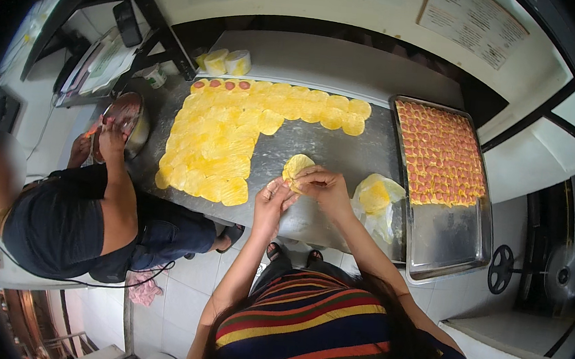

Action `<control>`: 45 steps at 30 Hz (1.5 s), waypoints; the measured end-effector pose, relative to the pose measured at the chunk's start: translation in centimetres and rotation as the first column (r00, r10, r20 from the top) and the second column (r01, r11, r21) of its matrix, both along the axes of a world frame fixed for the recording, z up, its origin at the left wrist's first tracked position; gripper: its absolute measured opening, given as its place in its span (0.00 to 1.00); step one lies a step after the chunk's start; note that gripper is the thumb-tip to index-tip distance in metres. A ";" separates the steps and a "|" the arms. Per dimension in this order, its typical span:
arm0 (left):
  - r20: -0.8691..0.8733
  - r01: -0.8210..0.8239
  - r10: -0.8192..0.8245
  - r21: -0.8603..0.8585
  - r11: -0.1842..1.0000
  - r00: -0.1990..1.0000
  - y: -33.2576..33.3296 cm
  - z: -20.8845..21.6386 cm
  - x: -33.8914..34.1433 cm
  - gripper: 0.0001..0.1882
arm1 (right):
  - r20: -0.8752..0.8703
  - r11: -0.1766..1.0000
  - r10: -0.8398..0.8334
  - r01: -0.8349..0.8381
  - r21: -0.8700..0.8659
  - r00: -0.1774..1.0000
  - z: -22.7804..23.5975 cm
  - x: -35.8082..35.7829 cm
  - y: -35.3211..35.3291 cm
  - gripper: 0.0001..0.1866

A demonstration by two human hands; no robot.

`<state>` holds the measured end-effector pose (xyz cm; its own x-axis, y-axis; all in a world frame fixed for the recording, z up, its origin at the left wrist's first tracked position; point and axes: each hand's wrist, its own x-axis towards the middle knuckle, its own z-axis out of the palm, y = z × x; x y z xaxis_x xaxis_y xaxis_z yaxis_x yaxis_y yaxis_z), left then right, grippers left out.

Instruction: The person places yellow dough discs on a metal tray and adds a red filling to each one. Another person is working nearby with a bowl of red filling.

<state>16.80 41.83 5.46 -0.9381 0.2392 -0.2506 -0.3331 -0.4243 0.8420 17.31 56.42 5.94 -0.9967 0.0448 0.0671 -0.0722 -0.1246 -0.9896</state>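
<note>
Head view: grey metal table [288, 137], pale wall [344, 3] at 12 o'clock, light tiled floor [184, 307] at 6. Yellow disc [296, 164] held above table's near part. Around it: overlapping yellow rounds [209, 149] from 9 to 1 o'clock, 4 reddish pieces [229, 85] atop at 10; part-filled metal tray [449, 248] at 3; plastic bag [385, 219] at 4; co-worker [58, 217] at 8. Left hand [276, 196], at 7, fingers pinching disc; right hand [326, 188], at 4, fingers bent, gripping its edge.
</note>
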 end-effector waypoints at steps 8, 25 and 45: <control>-0.071 -0.107 0.097 -0.161 0.981 0.993 -3.9 -0.9 -0.8 0.11 | 0.323 0.947 0.084 0.026 -0.320 0.943 -2.4 -3.2 -2.6 0.06; 0.100 -0.329 0.340 -0.108 0.938 0.935 -12.9 -4.2 1.7 0.07 | -0.418 0.426 -0.082 0.411 0.806 0.905 -13.1 -16.3 -6.5 0.16; 0.101 -0.255 0.260 -0.063 0.965 0.960 -12.4 -4.6 2.0 0.06 | -0.367 0.433 0.212 0.250 0.866 0.906 -10.8 -15.1 -9.3 0.15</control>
<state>18.81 29.40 0.85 -0.9333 -0.0221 -0.3584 -0.3074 -0.4667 0.8293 2.21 47.16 -4.82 -0.8687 -0.2503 0.4274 -0.4352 0.7978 -0.4173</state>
